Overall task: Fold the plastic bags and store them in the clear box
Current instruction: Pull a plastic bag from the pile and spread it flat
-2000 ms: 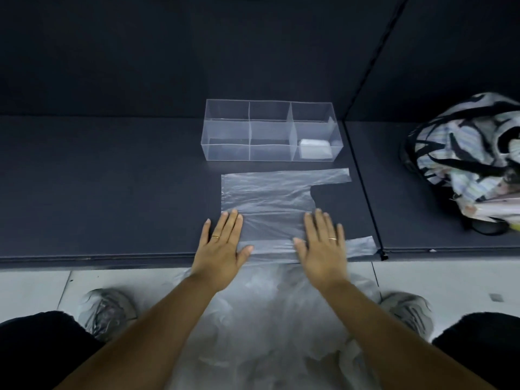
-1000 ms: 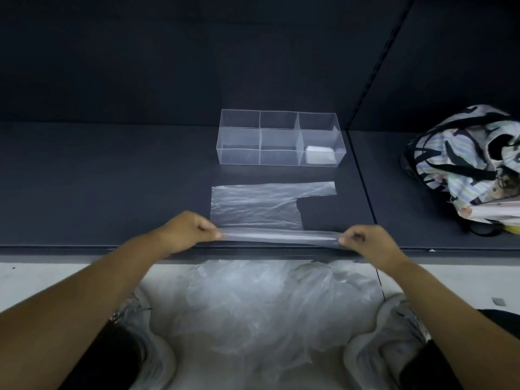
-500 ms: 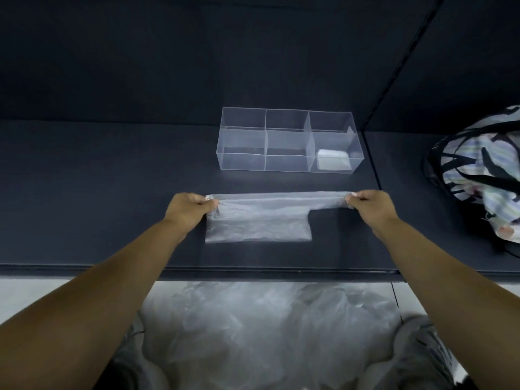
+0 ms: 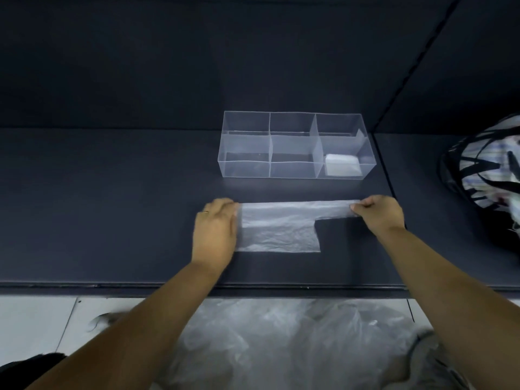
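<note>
A clear plastic bag [image 4: 278, 230], folded in half lengthwise, lies flat on the dark platform [image 4: 112, 206]. Its handle strip reaches out to the right. My left hand [image 4: 216, 229] rests on the bag's left end with the fingers lying fairly flat. My right hand [image 4: 378, 211] pinches the tip of the handle strip. Behind the bag stands the clear box [image 4: 292, 147] with three compartments. A folded white bag [image 4: 343, 164] sits in the right compartment; the other two hold nothing.
A heap of loose clear bags [image 4: 295, 347] lies on the floor below the platform's front edge. A striped fabric bag [image 4: 489, 164] sits at the right. A dark wall rises behind the box.
Both hands lifted the bag's near edge and carried it away from me onto the far edge, halving the bag. My left hand has since flattened onto the left end.
</note>
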